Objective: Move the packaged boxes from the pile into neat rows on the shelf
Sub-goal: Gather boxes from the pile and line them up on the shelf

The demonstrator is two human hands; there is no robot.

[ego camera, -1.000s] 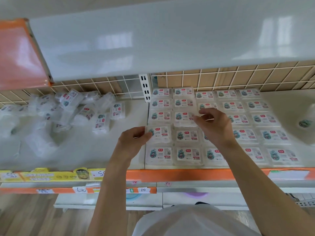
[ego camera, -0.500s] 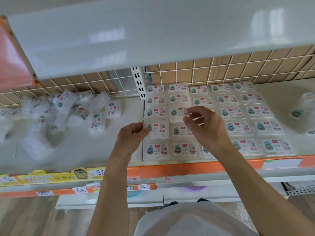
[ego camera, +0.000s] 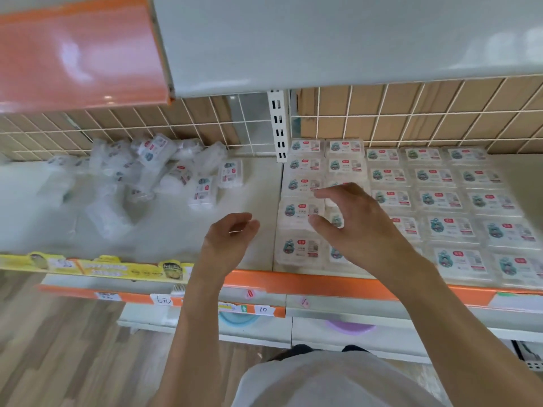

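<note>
A loose pile of clear-wrapped white boxes (ego camera: 164, 177) lies on the left half of the shelf (ego camera: 252, 183), against the wire back. On the right half, several neat rows of the same boxes (ego camera: 440, 201) lie flat, labels up. My left hand (ego camera: 229, 242) hovers over bare shelf just left of the rows, fingers loosely curled, holding nothing. My right hand (ego camera: 352, 221) is spread above the second column of the rows, fingers extended, thumb near a box (ego camera: 299, 212) in the first column; it holds nothing. It hides a few boxes beneath it.
A grey upper shelf (ego camera: 323, 39) overhangs close above. A white slotted upright (ego camera: 277, 124) divides the wire-grid back. An orange price rail (ego camera: 308, 283) and yellow tags (ego camera: 97, 267) edge the front. Lower shelves hold blue and purple basins (ego camera: 349, 327). Wooden floor lies below left.
My left hand has let go of the first-column box and drawn left over bare shelf. My right hand has opened and lifted off the boxes. The view has swung left.
</note>
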